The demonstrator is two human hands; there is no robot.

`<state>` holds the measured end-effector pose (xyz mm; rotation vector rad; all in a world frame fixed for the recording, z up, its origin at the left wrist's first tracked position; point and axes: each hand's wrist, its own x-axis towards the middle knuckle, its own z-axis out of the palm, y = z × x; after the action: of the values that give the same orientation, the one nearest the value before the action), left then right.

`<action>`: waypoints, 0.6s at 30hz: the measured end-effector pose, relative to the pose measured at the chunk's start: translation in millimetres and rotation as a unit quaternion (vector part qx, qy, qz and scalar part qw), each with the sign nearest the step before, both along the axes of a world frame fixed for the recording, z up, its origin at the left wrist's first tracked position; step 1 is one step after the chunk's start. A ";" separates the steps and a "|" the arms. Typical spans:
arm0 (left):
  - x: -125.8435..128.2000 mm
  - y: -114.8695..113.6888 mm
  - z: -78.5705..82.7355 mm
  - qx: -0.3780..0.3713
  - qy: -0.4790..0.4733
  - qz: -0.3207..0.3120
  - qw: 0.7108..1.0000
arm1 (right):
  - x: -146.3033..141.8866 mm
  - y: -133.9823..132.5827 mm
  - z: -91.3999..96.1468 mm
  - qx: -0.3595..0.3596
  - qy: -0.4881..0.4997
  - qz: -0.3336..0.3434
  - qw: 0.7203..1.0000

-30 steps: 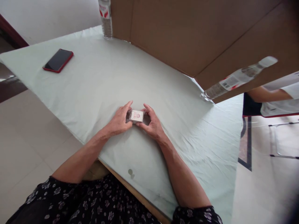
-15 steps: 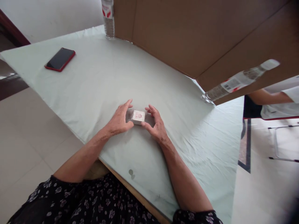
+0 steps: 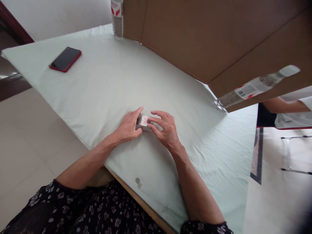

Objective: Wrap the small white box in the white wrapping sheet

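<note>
A small white box (image 3: pixel 144 121) with reddish print on top and a shiny, clear-looking wrap sits on the pale green tablecloth in front of me. My left hand (image 3: pixel 129 126) curves round its left end, thumb at the near side and fingers at the far side. From the right, my right hand (image 3: pixel 165 128) reaches over the other end. Its thumb and a bent finger pinch at the box's top right part, while another finger stays stretched out above. Fingers cover both ends of the box.
A phone in a red case (image 3: pixel 65 59) lies at the far left of the tablecloth (image 3: pixel 102 74). Brown cardboard (image 3: pixel 185 39) stands across the back, with one clear bottle (image 3: pixel 118 22) and another bottle (image 3: pixel 248 91) against it. Someone's arm (image 3: pixel 284 105) shows at right.
My right hand has moved from beside the box onto its right end, fingers drawn together. My left hand has come in closer round the left end. The view has shifted slightly.
</note>
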<state>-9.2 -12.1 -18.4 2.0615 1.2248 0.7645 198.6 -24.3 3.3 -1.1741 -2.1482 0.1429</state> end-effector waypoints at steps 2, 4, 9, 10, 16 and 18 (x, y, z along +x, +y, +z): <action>0.4 0.5 0.2 -0.002 0.001 0.003 1.000 | -2.3 3.8 4.0 0.015 -0.039 0.006 0.999; 0.9 1.0 0.7 -0.007 0.002 0.004 1.000 | -5.5 7.3 6.7 0.029 -0.066 0.004 0.997; 1.6 1.2 2.3 -0.010 0.001 0.005 1.000 | -12.4 15.0 5.3 0.039 -0.058 -0.012 0.997; 1.4 0.9 2.9 -0.012 0.000 0.005 1.000 | -12.8 16.7 4.2 0.030 -0.046 -0.018 0.998; 1.2 -3.3 10.4 -0.069 -0.071 0.015 0.995 | -12.3 26.0 4.5 -0.020 0.008 -0.020 1.000; 3.3 -4.7 12.7 -0.093 -0.088 0.044 0.991 | -12.8 27.1 7.3 -0.022 0.013 -0.005 1.000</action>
<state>-5.9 -16.9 -5.7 1.7614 1.2432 0.8225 185.9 2.7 10.6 -1.2020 -2.1261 0.2007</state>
